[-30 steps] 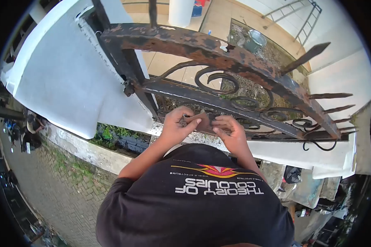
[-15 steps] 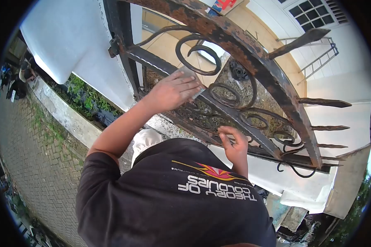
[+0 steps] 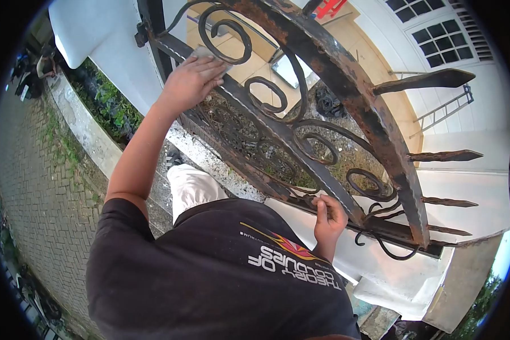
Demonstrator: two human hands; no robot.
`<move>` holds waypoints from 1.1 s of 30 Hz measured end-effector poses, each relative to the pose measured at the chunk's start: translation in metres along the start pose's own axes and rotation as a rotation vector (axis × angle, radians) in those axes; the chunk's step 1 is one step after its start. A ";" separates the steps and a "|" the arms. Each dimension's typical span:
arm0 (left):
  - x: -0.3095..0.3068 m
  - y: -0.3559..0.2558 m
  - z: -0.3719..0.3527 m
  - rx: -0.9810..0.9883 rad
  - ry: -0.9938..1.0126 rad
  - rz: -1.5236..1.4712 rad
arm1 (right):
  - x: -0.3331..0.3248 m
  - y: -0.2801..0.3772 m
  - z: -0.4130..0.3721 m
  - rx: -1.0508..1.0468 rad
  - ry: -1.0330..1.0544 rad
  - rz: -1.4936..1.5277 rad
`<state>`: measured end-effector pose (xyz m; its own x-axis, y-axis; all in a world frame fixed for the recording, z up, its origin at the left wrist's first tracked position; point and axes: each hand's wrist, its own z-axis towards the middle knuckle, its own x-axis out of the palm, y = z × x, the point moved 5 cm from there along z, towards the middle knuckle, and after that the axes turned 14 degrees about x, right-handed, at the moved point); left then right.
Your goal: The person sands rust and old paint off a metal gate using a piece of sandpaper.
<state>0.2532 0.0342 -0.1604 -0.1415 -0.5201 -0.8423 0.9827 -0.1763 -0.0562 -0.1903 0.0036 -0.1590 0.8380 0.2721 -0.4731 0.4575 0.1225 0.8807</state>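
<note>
A thin grey sheet (image 3: 205,53) lies under the fingers of my left hand (image 3: 192,82), which press it onto the dark metal bar (image 3: 266,120) of a gate, near the bar's upper left end. Black scrolls (image 3: 246,51) curl beside that hand. At the gate's lower edge is my right hand (image 3: 330,218), its thumb and fingers closed together by the lower rail. What it grips there is too small to make out. Rust patches mark the curved top rail (image 3: 345,79), which carries pointed spikes (image 3: 445,156).
White wall panels (image 3: 113,34) stand beyond the gate at the left. A ladder (image 3: 445,113) leans at the upper right. Plants (image 3: 105,93) grow by a low concrete edge, with brick paving (image 3: 45,187) at the far left. A person (image 3: 46,65) is far off at the upper left.
The view has shifted. My left hand has slid with the sheet toward the bar's upper left end. My right hand's fingers, apart before, are now closed by the lower rail.
</note>
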 end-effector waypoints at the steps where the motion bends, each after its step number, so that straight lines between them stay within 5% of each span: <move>1: 0.000 -0.021 0.000 0.096 -0.028 -0.026 | -0.003 0.013 0.002 -0.079 -0.040 -0.059; 6: -0.002 -0.029 -0.003 0.215 0.017 -0.105 | 0.016 0.075 0.020 -0.464 -0.264 -0.168; 10: -0.011 0.035 0.008 0.069 0.067 -0.071 | 0.050 0.113 0.034 -0.385 -0.488 -0.438; 16: 0.006 -0.019 0.012 0.339 -0.224 -0.244 | 0.085 0.087 0.055 -0.275 -0.661 -0.473; 18: -0.003 0.006 0.012 0.380 -0.186 -0.310 | 0.077 0.072 0.062 -0.179 -0.629 -0.328; 22: -0.013 0.083 0.021 0.091 0.054 -0.242 | 0.082 0.062 0.068 -0.321 -0.793 -0.393; 25: -0.006 0.070 0.040 0.032 0.532 -0.224 | 0.094 0.086 0.068 -0.352 -0.867 -0.383; 26: 0.007 0.060 0.042 0.037 0.543 -0.234 | 0.093 0.079 0.066 -0.338 -0.865 -0.391; 29: 0.019 0.039 0.050 0.141 0.167 -0.424 | 0.085 0.066 0.068 -0.306 -0.783 -0.364; 30: 0.008 0.049 0.053 -0.007 0.451 -0.449 | 0.083 0.068 0.066 -0.309 -0.780 -0.370; 33: 0.003 0.065 0.057 -0.109 0.520 -0.356 | 0.080 0.075 0.065 -0.361 -0.596 -0.369</move>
<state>0.3093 -0.0266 -0.1357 -0.4122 0.0332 -0.9105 0.8965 -0.1632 -0.4119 -0.0702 -0.0274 -0.1320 0.7160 -0.3914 -0.5781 0.6975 0.4351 0.5693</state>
